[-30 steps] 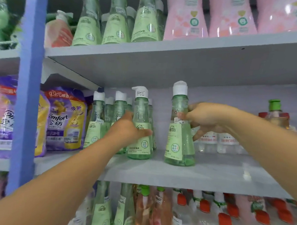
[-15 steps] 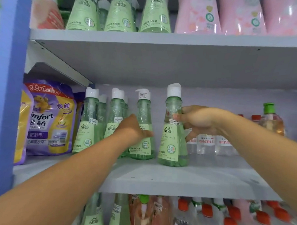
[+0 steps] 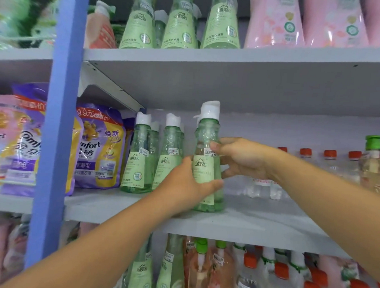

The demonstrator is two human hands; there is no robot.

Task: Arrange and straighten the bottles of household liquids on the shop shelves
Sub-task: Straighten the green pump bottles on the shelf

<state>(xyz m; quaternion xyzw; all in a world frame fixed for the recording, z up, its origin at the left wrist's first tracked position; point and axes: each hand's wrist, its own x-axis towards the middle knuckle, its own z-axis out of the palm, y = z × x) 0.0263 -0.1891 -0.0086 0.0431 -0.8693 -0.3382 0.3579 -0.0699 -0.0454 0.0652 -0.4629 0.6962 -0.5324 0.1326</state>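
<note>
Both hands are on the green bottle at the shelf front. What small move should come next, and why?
Probably slide the green bottle left, level with the two front bottles. It stands apart from them, nearer the shelf edge, with the left hand and right hand gripping it.

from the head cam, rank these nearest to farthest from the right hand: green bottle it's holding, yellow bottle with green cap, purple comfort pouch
1. Green bottle, gripped at its neck by the right hand.
2. Yellow bottle with green cap, far right on the same shelf.
3. Purple Comfort pouch, far left, by the blue post.
</note>
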